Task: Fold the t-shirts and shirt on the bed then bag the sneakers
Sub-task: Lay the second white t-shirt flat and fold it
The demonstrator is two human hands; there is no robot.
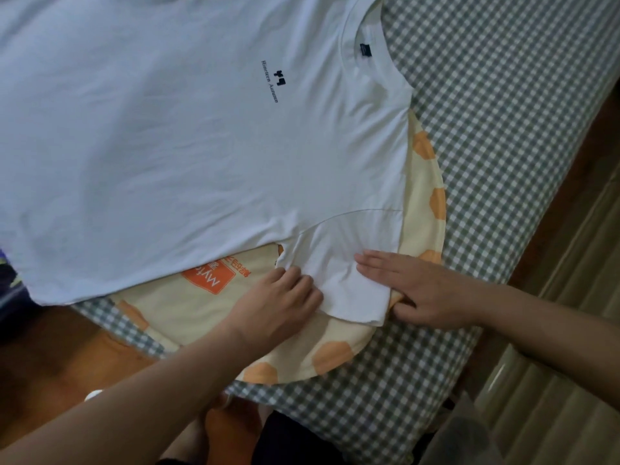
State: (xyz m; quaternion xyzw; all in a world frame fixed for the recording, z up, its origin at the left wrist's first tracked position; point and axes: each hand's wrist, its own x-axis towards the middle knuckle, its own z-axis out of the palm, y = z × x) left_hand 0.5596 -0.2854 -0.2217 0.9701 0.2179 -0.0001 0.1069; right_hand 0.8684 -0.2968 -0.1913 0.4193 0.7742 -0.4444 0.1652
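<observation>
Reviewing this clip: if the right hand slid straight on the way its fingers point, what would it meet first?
Probably the left hand, across the white t-shirt's sleeve that the right hand lies on.

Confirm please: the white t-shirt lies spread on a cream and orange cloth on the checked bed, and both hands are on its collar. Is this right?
Not quite. In the head view, the left hand and right hand are on the sleeve of the white t-shirt, not its collar. The rest holds: the shirt is spread over the cream and orange cloth on the checked bed.
</observation>
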